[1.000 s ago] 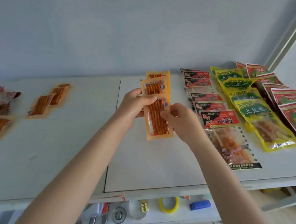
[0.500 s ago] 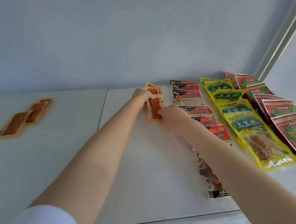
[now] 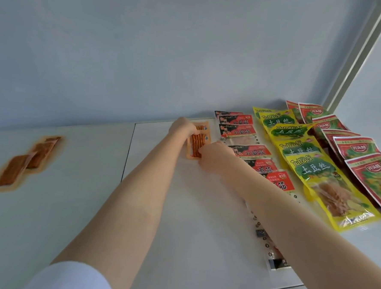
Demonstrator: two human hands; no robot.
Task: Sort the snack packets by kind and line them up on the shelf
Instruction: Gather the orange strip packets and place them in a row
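Left hand grips the far left edge of the orange packets, fingers curled over it. Right hand pinches their near end. The packets, at least two overlapped, sit low near the back of the shelf, just left of the black-red row. Contact with the surface cannot be confirmed.

Judgement: the step in hand is laying down the start of a fourth row. To do it well:
- Keep the long side parallel to the black-red row.
- Leave a narrow gap so no edges overlap.
- Shingle the packets toward the front as the neighbouring rows are.
- Press them flat before letting go, since thin film of this sort is likely to slide.

Loose packets of the same kind lie well apart at the left, not yet brought over.

Surface: white, smooth, in two panels with a seam between them. Yellow row and red-green row lie further right, each shingled front to back.

Room: pale blue wall behind, and a white frame rises at the right corner. A white sleeve shows at the bottom edge.
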